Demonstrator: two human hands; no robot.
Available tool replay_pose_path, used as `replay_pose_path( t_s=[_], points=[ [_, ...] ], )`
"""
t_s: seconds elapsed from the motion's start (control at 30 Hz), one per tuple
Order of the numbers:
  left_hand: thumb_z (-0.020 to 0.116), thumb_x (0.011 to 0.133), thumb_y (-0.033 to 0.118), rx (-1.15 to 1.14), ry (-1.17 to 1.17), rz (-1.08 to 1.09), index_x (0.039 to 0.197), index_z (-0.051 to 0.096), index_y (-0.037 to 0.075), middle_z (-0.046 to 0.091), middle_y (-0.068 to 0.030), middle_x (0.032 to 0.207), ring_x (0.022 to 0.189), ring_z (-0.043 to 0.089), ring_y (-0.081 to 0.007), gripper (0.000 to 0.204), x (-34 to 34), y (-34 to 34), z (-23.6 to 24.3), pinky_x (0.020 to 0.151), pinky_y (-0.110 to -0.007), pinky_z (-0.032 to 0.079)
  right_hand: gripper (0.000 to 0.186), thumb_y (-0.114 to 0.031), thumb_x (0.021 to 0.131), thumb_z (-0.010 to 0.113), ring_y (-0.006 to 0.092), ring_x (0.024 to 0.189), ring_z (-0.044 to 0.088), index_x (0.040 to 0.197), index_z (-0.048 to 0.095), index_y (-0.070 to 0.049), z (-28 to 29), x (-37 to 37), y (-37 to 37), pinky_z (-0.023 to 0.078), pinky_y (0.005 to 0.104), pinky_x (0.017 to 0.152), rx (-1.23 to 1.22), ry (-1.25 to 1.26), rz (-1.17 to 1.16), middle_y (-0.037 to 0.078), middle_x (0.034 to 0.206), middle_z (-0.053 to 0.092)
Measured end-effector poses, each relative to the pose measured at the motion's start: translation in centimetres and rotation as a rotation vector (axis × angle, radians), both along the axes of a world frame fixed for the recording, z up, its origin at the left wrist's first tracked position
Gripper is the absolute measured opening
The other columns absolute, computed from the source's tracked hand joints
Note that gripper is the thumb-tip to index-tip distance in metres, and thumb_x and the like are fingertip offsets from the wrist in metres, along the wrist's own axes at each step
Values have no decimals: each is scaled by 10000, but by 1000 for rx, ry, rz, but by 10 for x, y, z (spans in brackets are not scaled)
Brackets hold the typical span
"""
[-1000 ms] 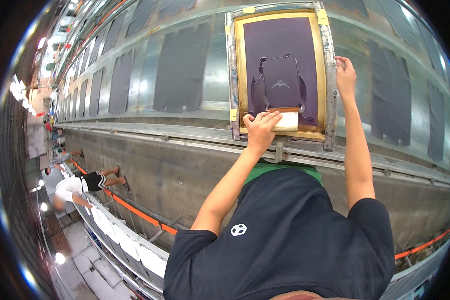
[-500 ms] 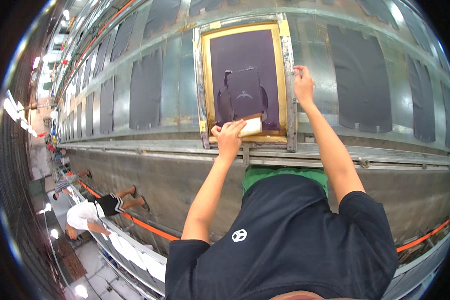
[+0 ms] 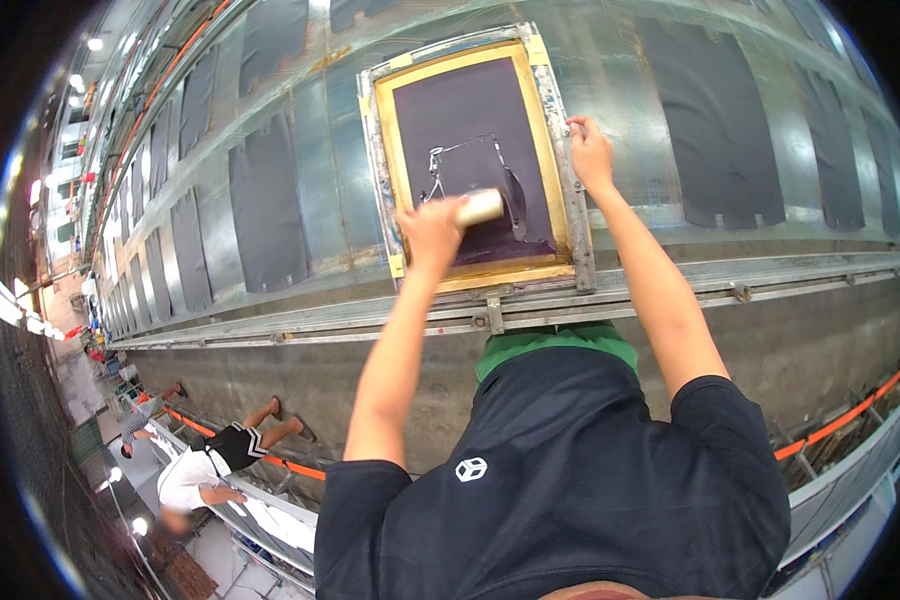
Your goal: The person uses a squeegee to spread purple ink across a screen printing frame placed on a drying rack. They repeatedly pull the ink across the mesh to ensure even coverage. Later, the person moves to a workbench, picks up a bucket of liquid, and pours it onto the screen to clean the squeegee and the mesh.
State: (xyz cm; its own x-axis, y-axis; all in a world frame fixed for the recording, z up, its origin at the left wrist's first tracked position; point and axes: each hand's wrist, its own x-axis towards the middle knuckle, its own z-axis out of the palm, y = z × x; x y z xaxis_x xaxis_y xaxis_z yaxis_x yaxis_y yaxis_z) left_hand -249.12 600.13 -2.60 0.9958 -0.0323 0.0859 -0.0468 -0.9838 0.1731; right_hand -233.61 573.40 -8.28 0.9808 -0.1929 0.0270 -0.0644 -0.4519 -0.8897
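Observation:
A screen-printing frame (image 3: 582, 268) with yellow-bordered dark mesh lies on the long table in front of me. My left hand (image 3: 433, 235) is closed around a squeegee with a pale, cream-coloured grip (image 3: 482, 207). The squeegee is over the lower middle of the mesh, and its blade is hidden. Wet dark ink (image 3: 515, 205) shows glossy edges around it. At the frame's right side, my right hand (image 3: 592, 158) has its fingers curled together against or just beside the rail. What those fingers hold, if anything, is hidden.
Dark fabric pieces (image 3: 710, 120) lie flat in rows on the shiny table (image 3: 610, 60), on both sides of the frame. A metal rail (image 3: 670, 290) runs along the near edge. Another person in a white shirt (image 3: 185, 478) is at a second table, lower left.
My left hand has moved the squeegee up the mesh, away from the frame's near edge. The right hand stays by the frame's right side. The whole view has tilted slightly.

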Motion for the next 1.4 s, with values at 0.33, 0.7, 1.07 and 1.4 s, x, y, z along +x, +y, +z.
replay_pose_path(
  t_s=[0.33,0.7,1.07,1.4],
  points=[
    [626,777,-7,52,-138,8,1000,760,289,758,73,1049,900,663,-131,394,29,-7,-7,888,-452,325,181,-231,999,570,205,565,529,1074,674,-103,5,-2,0,429,382,593,65,38,21,99,621,562],
    [753,791,197,-75,74,98,1073,780,300,762,6,1024,990,682,-219,302,84,15,18,1026,-546,281,181,-233,991,578,216,589,556,1069,677,-102,3,1,1,446,381,610,33,59,22,123,655,591],
    [620,795,7,4,-80,-35,1034,770,275,756,36,1068,945,666,-145,389,-8,-17,-9,915,-450,327,200,-240,980,559,319,755,651,1086,673,-113,1,6,1,492,424,733,52,78,34,162,806,677],
    [705,749,49,-471,-213,42,1072,719,82,732,-87,1044,955,681,-292,325,-98,-4,29,809,-397,509,211,-227,982,562,281,825,650,1092,686,-97,71,20,32,489,393,785,-22,-41,103,149,922,700]
  ],
)
